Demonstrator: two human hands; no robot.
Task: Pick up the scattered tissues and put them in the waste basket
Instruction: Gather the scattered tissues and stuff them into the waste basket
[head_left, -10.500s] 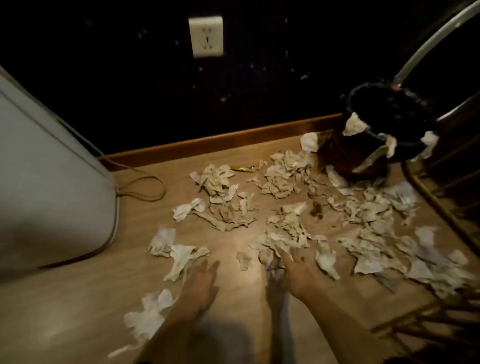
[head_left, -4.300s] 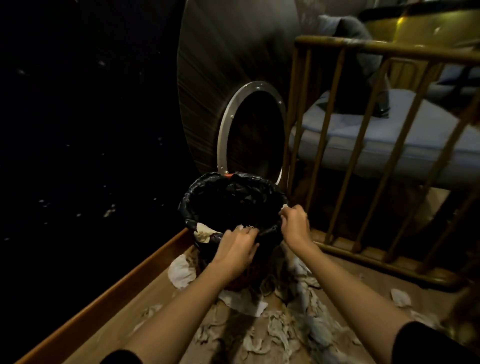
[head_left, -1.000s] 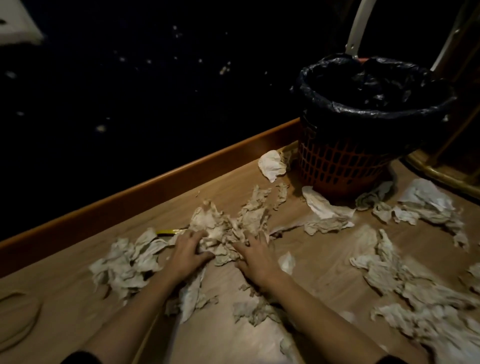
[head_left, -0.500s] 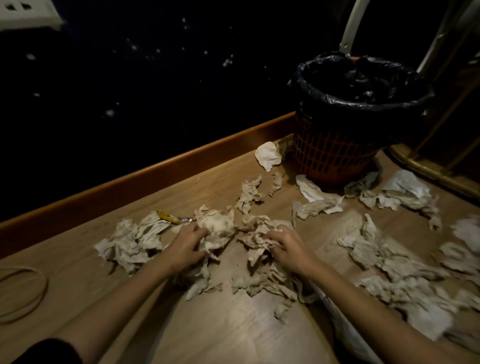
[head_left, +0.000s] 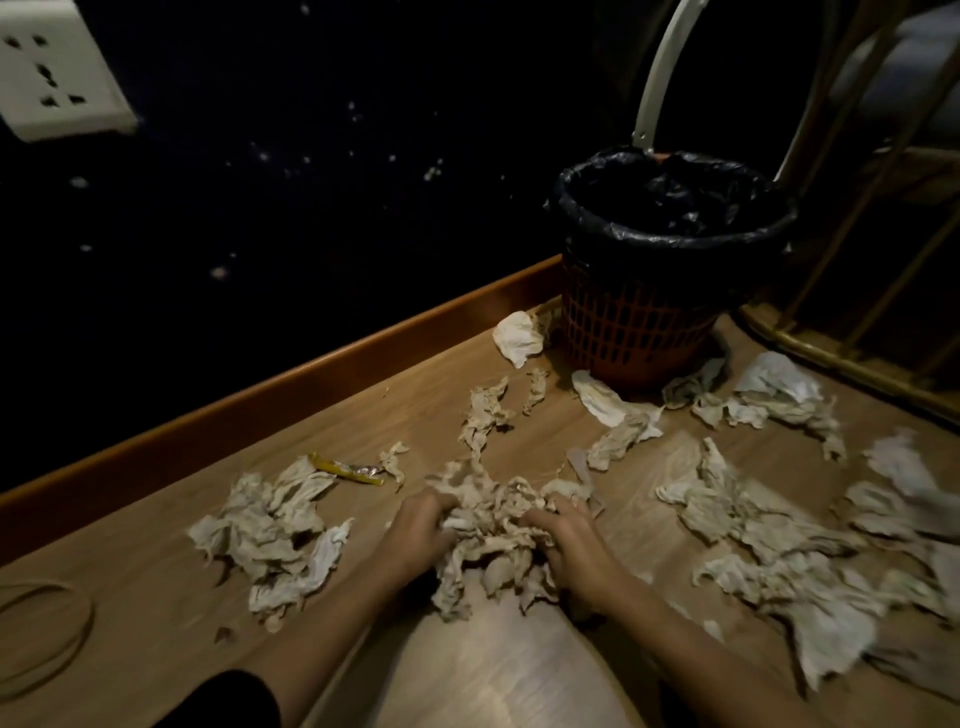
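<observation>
Crumpled tissues lie scattered over the wooden floor. One gathered heap of tissues (head_left: 493, 535) sits between my hands. My left hand (head_left: 421, 530) presses it from the left and my right hand (head_left: 571, 540) from the right, both with fingers curled into the heap. More tissues lie at the left (head_left: 270, 530), at the right (head_left: 779, 545) and around the basket's foot (head_left: 608, 402). The waste basket (head_left: 639, 332) is orange mesh with a black bag liner and stands at the back right.
A yellow wrapper (head_left: 345, 468) lies near the wooden skirting board (head_left: 311, 364). A cable loop (head_left: 47, 634) lies at the far left. A wall socket (head_left: 52, 73) is at the upper left. Wooden railing bars (head_left: 857, 338) stand behind the basket.
My two hands have drawn together, pushing two separate clumps into one heap between them. The view has shifted slightly closer to the floor.
</observation>
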